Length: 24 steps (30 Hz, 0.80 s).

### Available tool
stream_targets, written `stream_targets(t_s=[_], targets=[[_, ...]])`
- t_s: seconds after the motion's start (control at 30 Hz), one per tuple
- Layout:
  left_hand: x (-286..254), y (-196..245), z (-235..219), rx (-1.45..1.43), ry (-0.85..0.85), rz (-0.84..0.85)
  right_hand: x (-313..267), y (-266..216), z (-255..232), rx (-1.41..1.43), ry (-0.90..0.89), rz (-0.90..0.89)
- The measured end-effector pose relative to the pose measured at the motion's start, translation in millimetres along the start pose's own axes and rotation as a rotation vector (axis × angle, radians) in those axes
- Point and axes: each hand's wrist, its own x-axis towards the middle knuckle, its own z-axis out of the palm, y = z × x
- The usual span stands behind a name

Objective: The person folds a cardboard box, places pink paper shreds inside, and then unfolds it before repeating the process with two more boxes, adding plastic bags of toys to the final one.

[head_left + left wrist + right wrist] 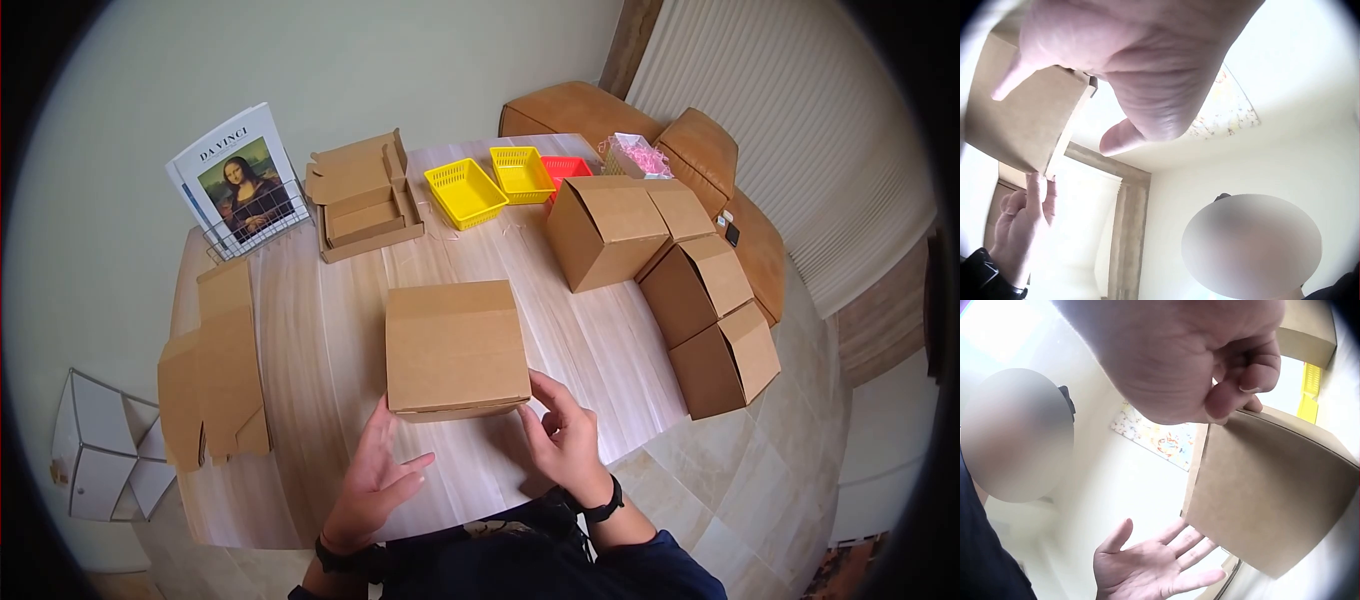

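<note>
A closed brown cardboard box (457,345) is in front of me at the middle of the table, its lid facing up in the head view. My left hand (375,478) has its fingers stretched out, fingertips at the box's near left corner and thumb held away from it. At the near right corner my right hand (567,440) pinches the box between thumb and bent fingers. In the right wrist view the right thumb (1221,403) lies along the box's edge. The left palm (1147,569) shows there below the box, turned upward and spread.
Closed cardboard boxes (612,225) stand in a row along the right side. Flattened cardboard (225,375) lies at left. At the back are a wire rack (255,235) with a Da Vinci book (240,180), an open mailer box (365,215), yellow baskets (465,193) and a red basket (567,168).
</note>
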Motion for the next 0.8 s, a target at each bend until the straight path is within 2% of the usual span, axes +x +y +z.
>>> stream_targets(t_s=[0.1, 0.2, 0.23, 0.33, 0.43, 0.53, 0.6, 0.8], targets=[[-2, -4, -7, 0.007, -0.037, -0.016, -2, 5, -3, -0.082, -0.018, -0.047], [-5, -4, -6, 0.090, -0.036, -0.032, -3, 10, 0, -0.068, 0.029, -0.235], [-6, -3, -4, 0.129, -0.028, -0.037, -2, 5, -1, -0.078, 0.018, -0.220], [-10, -14, -2, 0.437, 0.145, 0.010, 2, -6, -5, -0.120, -0.015, -0.206], [1, -14, -10, 0.759, 0.137, 0.214, 2, -1, -8, -0.183, -0.039, -0.238], [12, 4, -8, 0.879, 0.176, 0.354, 0, -3, -10, -0.205, -0.062, -0.228], [19, 21, -8, 0.942, 0.159, 0.375, -1, -10, -12, -0.191, -0.072, -0.186], [58, 45, -18, 1.073, 0.124, 0.412, -4, 6, -11, -0.143, -0.048, -0.300]])
